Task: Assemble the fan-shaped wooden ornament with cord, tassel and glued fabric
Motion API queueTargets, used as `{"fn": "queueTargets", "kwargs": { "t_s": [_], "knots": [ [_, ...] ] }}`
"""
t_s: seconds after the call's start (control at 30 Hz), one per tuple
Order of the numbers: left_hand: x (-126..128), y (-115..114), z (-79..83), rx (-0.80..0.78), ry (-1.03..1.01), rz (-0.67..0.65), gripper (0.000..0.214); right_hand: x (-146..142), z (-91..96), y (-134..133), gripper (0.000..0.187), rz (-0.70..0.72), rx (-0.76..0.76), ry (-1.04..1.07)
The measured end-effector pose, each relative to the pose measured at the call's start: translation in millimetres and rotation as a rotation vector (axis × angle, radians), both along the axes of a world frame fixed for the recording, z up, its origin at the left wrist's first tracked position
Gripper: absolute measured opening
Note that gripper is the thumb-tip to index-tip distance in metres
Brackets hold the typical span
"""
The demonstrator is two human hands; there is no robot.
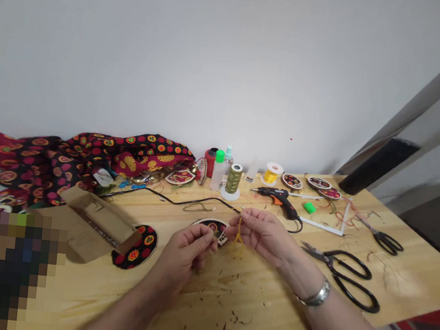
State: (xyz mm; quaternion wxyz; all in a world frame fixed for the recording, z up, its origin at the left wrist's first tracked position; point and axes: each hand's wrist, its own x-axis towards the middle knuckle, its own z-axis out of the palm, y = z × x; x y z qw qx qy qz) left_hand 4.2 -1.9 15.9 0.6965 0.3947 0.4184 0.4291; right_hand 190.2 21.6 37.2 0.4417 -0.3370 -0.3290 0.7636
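Note:
My right hand (pixel 262 232) is closed in a pinch on a yellow thread (pixel 238 234), whose loose loops hang below the fingers. To its left, my left hand (pixel 190 248) is closed too, thumb against forefinger. What it pinches is too small to make out. Just behind both hands lies a patterned oval piece (pixel 211 223) with a pale rim, partly covered by the fingers. Large black-handled scissors (pixel 337 264) rest on the table beside my right wrist.
An open cardboard box (pixel 101 223) and a round patterned fabric piece (pixel 144 246) are at left. Behind stand an olive thread spool (pixel 234 179), a green-capped bottle (pixel 217 172) and a yellow thread spool (pixel 271 175). A glue gun (pixel 279 197) with a black cord and smaller scissors (pixel 386 240) lie right.

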Motion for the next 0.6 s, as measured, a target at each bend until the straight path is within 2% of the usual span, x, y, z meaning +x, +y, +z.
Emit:
{"fn": "queueTargets", "kwargs": {
  "t_s": [0.2, 0.4, 0.5, 0.6],
  "knots": [
    [0.9, 1.3, -0.1, -0.013, -0.006, 0.044, 0.024, -14.7, 3.4, -6.6, 0.022, -0.004, -0.011, 0.031],
    [-0.3, 1.2, -2.4, -0.018, -0.031, 0.024, 0.024, -13.3, -1.4, -11.2, 0.025, -0.018, -0.021, -0.019],
    [-0.8, 1.0, -2.9, -0.021, -0.042, 0.031, 0.022, -6.2, -1.8, -14.6, 0.022, -0.022, 0.045, -0.312],
    [-1.3, 1.3, -2.0, -0.022, -0.058, 0.048, 0.021, 7.6, -0.9, -20.7, 0.012, 0.012, 0.293, -0.789]
  ]
}}
